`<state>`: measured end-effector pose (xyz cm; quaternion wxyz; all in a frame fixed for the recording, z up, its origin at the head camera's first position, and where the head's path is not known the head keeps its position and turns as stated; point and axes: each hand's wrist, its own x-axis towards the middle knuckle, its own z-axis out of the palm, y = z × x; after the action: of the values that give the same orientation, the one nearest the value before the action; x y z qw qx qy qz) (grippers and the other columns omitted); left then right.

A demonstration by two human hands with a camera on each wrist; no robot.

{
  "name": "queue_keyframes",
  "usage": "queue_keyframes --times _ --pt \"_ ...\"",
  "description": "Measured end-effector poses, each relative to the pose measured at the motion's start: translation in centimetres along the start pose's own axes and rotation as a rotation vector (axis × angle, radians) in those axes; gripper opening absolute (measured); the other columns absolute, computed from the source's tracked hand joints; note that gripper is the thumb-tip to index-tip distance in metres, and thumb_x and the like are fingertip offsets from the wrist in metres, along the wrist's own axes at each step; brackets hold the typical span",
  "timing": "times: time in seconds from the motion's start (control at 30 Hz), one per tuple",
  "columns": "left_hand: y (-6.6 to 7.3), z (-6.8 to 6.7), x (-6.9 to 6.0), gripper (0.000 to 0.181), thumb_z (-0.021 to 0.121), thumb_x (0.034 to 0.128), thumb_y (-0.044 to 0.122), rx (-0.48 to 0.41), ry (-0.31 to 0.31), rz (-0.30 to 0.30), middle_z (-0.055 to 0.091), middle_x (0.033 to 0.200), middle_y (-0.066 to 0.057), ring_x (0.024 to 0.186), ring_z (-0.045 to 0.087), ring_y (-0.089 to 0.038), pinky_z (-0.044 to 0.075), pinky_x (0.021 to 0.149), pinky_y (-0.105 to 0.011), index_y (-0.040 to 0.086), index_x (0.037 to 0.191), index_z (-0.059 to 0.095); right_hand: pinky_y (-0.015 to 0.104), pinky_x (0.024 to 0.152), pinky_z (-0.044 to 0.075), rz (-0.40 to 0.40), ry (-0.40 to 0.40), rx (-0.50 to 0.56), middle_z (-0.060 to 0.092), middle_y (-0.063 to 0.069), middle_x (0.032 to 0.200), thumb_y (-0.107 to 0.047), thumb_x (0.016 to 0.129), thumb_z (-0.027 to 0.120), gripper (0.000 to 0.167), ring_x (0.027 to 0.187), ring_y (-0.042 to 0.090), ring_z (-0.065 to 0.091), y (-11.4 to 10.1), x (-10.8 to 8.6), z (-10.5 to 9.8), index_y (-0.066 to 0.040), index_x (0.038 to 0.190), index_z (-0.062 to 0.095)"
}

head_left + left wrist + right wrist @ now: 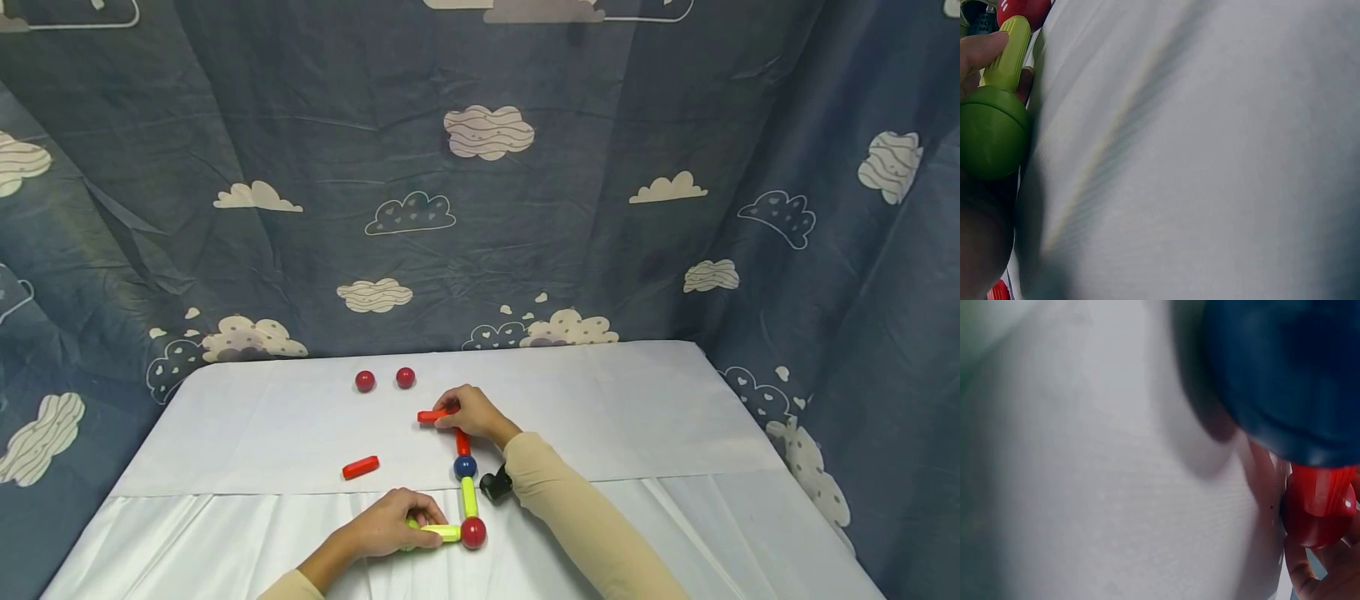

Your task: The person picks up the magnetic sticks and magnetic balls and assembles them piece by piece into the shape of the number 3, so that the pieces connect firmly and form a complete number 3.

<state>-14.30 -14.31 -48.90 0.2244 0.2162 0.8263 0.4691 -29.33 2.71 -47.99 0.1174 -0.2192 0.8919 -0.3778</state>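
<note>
My left hand (392, 525) pinches a yellow-green rod (450, 532) whose right end meets a red ball (473, 532); a green ball (994, 132) is at its other end in the left wrist view. From the red ball another yellow-green rod (468, 497) runs to a blue ball (465, 466), and a red rod (462, 442) extends beyond it. My right hand (474, 413) is at the far end, its fingers round a red ball (1319, 515) in the right wrist view. Another red rod (431, 416) points left from those fingers.
Two red balls (364, 381) (406, 377) lie near the back edge of the white table (600, 400). A loose red rod (361, 467) lies at the left. Beside the right forearm sits a black object (496, 485). A cloud-patterned curtain (300, 125) hangs behind.
</note>
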Motion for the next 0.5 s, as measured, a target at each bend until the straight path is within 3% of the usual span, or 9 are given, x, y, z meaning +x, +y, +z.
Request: queue_keyframes --times 0.2,0.5 --pt "0.02 0.04 0.05 0.011 0.075 0.0826 0.018 -0.007 -0.002 -0.007 0.061 0.078 0.009 0.071 0.051 -0.004 0.039 0.064 -0.019 0.014 0.092 0.072 0.026 0.075 0.045 0.040 -0.008 0.021 0.062 -0.001 0.087 -0.011 0.079 0.079 0.018 0.082 0.015 0.051 -0.03 -0.09 0.02 -0.010 0.096 0.073" --pt "-0.01 -0.06 0.08 0.011 0.075 0.0820 0.019 0.008 0.006 -0.009 0.062 0.078 0.010 0.071 0.051 -0.003 0.039 0.064 -0.020 0.014 0.091 0.072 0.029 0.078 0.046 0.010 0.043 0.102 0.066 0.004 0.095 -0.013 0.075 0.082 0.030 0.085 0.016 0.056 0.62 -0.52 -0.44 -0.007 0.103 0.070"
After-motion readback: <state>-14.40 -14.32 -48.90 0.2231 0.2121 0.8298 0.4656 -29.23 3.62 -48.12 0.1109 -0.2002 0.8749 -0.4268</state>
